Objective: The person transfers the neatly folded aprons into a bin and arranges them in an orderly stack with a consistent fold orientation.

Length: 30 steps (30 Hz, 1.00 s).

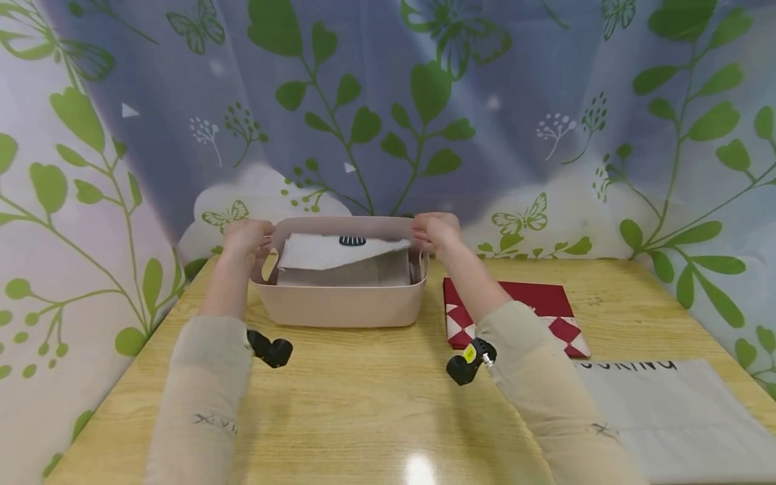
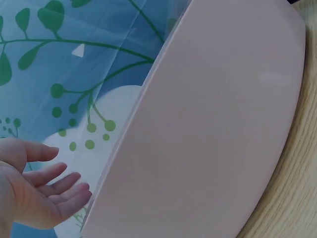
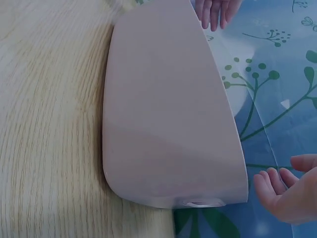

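A pale pink plastic basket (image 1: 339, 307) with a handle slot at each end stands upright near the back of the table. Folded whitish cloth (image 1: 327, 253) with a dark printed mark lies inside it. My left hand (image 1: 247, 240) is at the basket's left end, fingers relaxed and apart in the left wrist view, fingertips close to the rim. At the right end, my right hand (image 1: 438, 230) hovers by the rim with loosely bent fingers (image 3: 271, 182) and nothing between them. The wrist views show mostly the basket's smooth front wall (image 2: 198, 119).
Right of the basket lies a folded red cloth (image 1: 545, 298) with a red and white diamond pattern, partly behind my right forearm. A light grey cloth (image 1: 679, 411) with dark lettering lies at the table's right front. A leaf-patterned curtain (image 1: 376, 101) hangs behind the wooden table (image 1: 351, 404).
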Each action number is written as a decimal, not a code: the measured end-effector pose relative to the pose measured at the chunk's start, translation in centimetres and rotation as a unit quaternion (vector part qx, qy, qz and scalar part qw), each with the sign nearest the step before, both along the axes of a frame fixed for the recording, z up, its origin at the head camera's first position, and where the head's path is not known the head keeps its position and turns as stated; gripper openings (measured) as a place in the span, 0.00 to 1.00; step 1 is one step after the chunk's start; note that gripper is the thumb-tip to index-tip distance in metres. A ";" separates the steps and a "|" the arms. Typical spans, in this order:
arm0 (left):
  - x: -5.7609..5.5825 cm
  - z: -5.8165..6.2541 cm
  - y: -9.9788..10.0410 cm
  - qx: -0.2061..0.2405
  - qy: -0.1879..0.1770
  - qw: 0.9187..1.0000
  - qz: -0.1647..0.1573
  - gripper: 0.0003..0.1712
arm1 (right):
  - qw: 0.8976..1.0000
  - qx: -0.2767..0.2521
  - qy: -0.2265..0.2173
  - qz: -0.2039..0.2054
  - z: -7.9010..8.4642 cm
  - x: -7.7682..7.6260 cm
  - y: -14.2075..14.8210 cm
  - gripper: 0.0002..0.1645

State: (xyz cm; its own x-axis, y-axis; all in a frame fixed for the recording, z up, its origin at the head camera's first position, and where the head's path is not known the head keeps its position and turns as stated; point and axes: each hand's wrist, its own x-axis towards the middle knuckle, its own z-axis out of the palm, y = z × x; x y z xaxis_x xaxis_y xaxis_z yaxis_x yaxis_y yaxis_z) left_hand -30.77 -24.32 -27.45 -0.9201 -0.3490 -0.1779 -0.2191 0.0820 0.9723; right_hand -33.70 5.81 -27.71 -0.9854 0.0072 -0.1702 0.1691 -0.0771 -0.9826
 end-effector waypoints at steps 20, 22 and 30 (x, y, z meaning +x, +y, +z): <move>0.7 -0.4 1.2 -0.320 0.038 0.939 -0.119 0.23 | 0.879 0.400 0.241 0.097 -1.6 1.2 0.7 0.19; 0.9 -0.4 1.5 -0.362 0.050 0.922 -0.126 0.23 | 0.854 0.427 0.277 0.104 -1.7 1.4 0.9 0.19; 1.4 -1.0 2.9 -0.469 0.104 0.866 -0.137 0.26 | 0.798 0.488 0.333 0.120 -2.1 2.2 1.6 0.19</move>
